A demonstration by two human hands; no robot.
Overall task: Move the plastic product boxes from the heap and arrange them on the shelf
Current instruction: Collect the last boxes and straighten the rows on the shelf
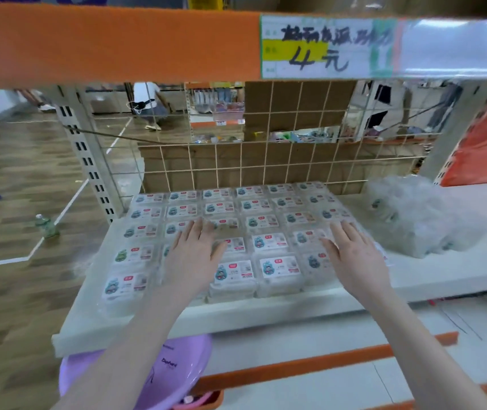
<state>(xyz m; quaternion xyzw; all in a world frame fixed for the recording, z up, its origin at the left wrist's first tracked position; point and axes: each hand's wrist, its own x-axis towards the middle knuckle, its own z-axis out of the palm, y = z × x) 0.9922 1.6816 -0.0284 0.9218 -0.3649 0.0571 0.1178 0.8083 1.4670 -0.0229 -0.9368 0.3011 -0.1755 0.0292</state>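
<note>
Now both my left hand [195, 255] and right hand [351, 255] lie flat, fingers straight, pressing the arranged boxes [269, 241] level on the shelf [443, 279]. Next, I'd judge, comes reaching to the heap [419, 214] right of the boxes for more.

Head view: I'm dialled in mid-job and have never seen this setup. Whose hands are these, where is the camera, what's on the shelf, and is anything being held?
There is no machine. A person wears the camera on the head, looking forward and down. The left hand and right hand lie flat, fingers straight, on a grid of labelled plastic boxes on the white shelf. Neither hand grips anything. At the right sits the heap of unsorted boxes in clear wrap. A handwritten price tag hangs above, and a purple basin sits below the shelf.
</note>
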